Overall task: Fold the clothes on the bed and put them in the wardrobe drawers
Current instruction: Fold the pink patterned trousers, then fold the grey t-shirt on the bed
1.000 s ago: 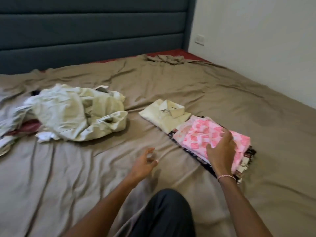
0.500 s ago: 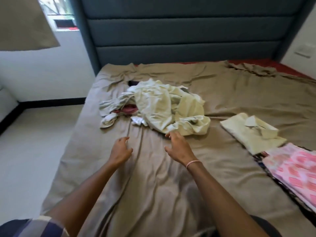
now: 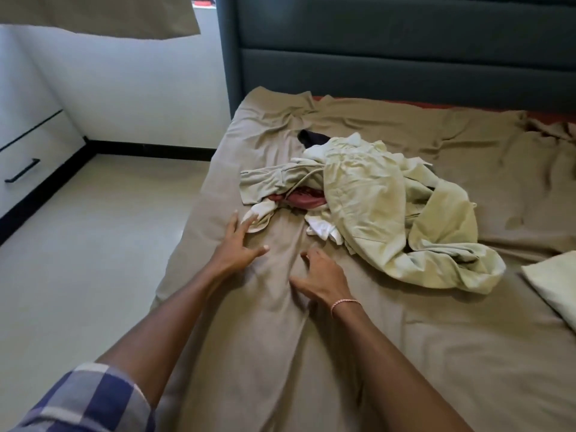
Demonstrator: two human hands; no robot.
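Observation:
A heap of unfolded clothes (image 3: 374,207) lies on the bed (image 3: 343,353): a pale green garment on top, a grey-green one to its left, with red, white and dark pieces showing beneath. My left hand (image 3: 237,244) rests flat on the brown sheet, fingers spread, its fingertips at a white piece on the heap's near left edge. My right hand (image 3: 321,275) lies open on the sheet just in front of the heap, holding nothing. A folded pale yellow shirt (image 3: 558,285) shows at the right edge.
White drawers with a black handle (image 3: 21,169) stand at the left across a strip of pale floor (image 3: 93,244). A dark padded headboard (image 3: 405,48) backs the bed. A beige curtain (image 3: 103,14) hangs at the top left.
My view has swung left, away from the folded stack. Both hands have gone from the pink garment over to the unfolded heap and now lie on the sheet at its edge.

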